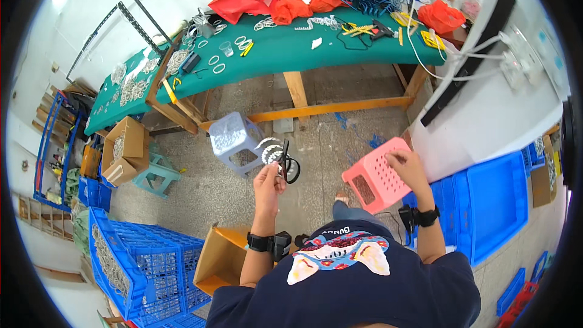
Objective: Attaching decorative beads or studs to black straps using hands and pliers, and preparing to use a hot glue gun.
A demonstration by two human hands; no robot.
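Note:
My left hand (pixel 269 183) is raised in front of me and grips a pair of black-handled scissors (pixel 286 160) together with a small white coil of wire (pixel 268 149). My right hand (pixel 407 169) rests on the top edge of a pink perforated plastic stool (pixel 375 176), gripping it on my right side. Both wrists wear black bands. The stool sits tilted on the concrete floor, close to a blue crate.
A grey plastic stool (pixel 232 140) stands ahead; a teal stool (pixel 156 173) and a cardboard box (pixel 124 149) lie left. A green-covered wooden table (pixel 285 48) holds wire rings, tools and red bags. Blue crates (pixel 143 261) sit at lower left, blue bins (pixel 492 203) at right, an open box (pixel 221 258) below.

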